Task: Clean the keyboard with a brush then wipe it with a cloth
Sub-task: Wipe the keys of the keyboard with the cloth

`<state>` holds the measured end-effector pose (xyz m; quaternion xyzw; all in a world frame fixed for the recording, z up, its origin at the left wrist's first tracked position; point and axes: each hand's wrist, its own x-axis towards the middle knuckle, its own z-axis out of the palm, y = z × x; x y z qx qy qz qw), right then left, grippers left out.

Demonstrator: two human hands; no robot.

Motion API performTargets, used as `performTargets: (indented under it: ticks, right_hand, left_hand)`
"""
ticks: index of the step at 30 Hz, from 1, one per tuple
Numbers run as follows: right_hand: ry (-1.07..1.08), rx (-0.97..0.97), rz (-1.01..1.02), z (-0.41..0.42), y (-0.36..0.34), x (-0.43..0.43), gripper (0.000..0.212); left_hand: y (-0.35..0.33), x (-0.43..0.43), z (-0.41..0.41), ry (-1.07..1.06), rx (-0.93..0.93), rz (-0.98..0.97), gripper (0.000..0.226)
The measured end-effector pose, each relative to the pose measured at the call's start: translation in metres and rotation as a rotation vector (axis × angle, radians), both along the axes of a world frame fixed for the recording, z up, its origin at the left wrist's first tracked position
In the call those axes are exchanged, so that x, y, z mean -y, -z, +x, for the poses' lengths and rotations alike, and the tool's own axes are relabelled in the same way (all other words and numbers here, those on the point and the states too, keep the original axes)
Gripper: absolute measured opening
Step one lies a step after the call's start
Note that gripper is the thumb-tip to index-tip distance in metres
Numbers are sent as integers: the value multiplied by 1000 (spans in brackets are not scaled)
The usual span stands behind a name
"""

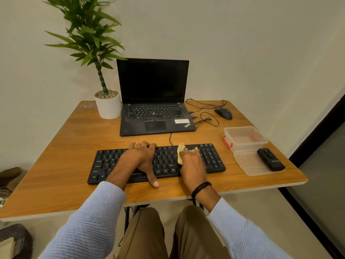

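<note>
A black keyboard (211,157) lies across the front of the wooden table (65,146). My left hand (142,157) rests flat on its middle, fingers spread over the far edge and thumb at the near edge. My right hand (192,163) presses a small yellowish cloth (180,152) onto the keys to the right of centre; the cloth shows past my fingers and at the left side of the hand. A black brush-like object (270,159) lies on a clear lid at the right.
An open black laptop (155,101) stands behind the keyboard, with a potted plant (107,105) to its left. A black mouse (223,113) and loose cables lie at the back right. A clear plastic box (244,138) and its lid (250,164) sit at the right.
</note>
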<state>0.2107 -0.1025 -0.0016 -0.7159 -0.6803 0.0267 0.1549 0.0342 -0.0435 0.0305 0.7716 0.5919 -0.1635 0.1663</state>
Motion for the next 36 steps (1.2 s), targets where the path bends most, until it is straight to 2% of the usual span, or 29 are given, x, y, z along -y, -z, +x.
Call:
performTargets:
  ticks: [3, 7, 10, 13, 17, 21, 25, 29, 31, 36]
  right_hand:
    - [6, -89, 22, 4, -2, 0, 37]
    - [-29, -45, -22, 2, 0, 1, 30]
    - [13, -115, 14, 5, -2, 0, 31]
    - [-3, -31, 0, 4, 1, 4, 26]
    - [40, -97, 37, 4, -3, 3, 24]
    - [-4, -38, -14, -1, -5, 11, 23]
    - [-34, -247, -67, 30, -15, 21, 35]
    - [100, -389, 145, 65, -23, 21, 22]
    - [155, -418, 185, 70, -23, 19, 26]
    - [148, -338, 216, 50, -14, 11, 34]
  left_hand:
    - [-2, -1, 1, 10, -7, 3, 151]
    - [-3, 1, 2, 13, -13, 1, 150]
    - [-3, 0, 3, 11, -10, 3, 150]
    - [-1, 0, 2, 1, -3, -3, 152]
    - [0, -1, 2, -4, 2, 1, 151]
    - [-1, -1, 1, -5, -1, -2, 151]
    - [-3, 1, 3, 2, -12, 1, 150]
    - [-7, 2, 4, 13, -30, -11, 150]
    - [-8, 1, 8, 15, -4, -25, 151]
    - [3, -1, 24, 59, 45, 20, 151]
